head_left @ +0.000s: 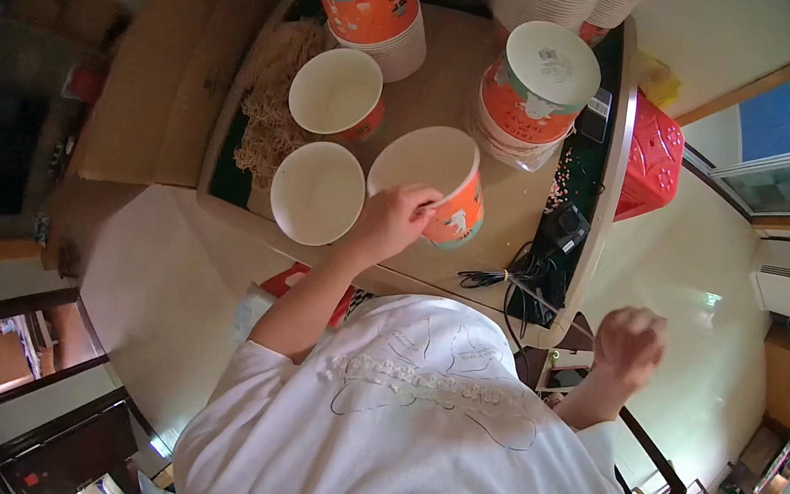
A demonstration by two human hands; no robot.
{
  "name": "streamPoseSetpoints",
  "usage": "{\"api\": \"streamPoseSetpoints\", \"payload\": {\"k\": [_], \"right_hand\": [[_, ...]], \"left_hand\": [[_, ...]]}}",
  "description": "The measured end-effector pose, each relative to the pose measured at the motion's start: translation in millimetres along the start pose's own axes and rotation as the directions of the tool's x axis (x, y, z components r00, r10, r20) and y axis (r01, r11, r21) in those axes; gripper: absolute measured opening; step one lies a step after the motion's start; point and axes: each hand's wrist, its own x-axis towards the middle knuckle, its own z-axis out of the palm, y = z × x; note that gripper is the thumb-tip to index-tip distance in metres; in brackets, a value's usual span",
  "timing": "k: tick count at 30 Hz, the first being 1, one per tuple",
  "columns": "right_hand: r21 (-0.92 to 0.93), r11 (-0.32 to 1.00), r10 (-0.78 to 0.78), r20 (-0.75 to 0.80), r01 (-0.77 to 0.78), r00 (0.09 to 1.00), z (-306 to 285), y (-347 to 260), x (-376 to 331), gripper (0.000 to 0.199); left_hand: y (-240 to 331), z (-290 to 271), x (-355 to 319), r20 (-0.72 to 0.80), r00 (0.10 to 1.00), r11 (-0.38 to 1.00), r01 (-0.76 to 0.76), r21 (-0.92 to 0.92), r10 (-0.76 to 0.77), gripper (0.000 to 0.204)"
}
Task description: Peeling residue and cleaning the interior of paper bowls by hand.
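My left hand (396,222) pinches the near rim of a paper tub (462,208), white inside with an orange and teal outside. The tub tilts on the table, its mouth turned toward the upper left. Two more open paper tubs, one upper (336,92) and one lower (317,194), stand just left of it. Off the table's right corner, my right hand (630,346) is closed and slightly blurred. A thin grey rod (549,303) runs from its fingers over the table corner; its grip is partly hidden.
Upside-down tub stacks stand at the back left (374,1) and back right (539,85). Tan netting (279,104) lies along the left side. A black cable (481,278) and a small black device (562,230) lie at the right. Beyond is a red plastic stool (651,162).
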Motion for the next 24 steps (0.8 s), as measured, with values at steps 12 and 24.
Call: {"api": "streamPoseSetpoints", "payload": {"k": [12, 24], "right_hand": [[-0.112, 0.951, 0.204, -0.475, -0.289, 0.856, -13.7, -3.4, -0.6, 0.02], [-0.358, 0.829, 0.212, -0.509, -0.429, 0.834, -26.8, 181.3, -25.7, 0.002]], "left_hand": [[-18.3, -7.6, -6.3, 0.158, 0.954, 0.786, 0.298, -0.542, -0.254, 0.02], [8.3, 8.9, -17.5, 0.222, 0.975, 0.768, 0.159, -0.621, -0.021, 0.049]]}}
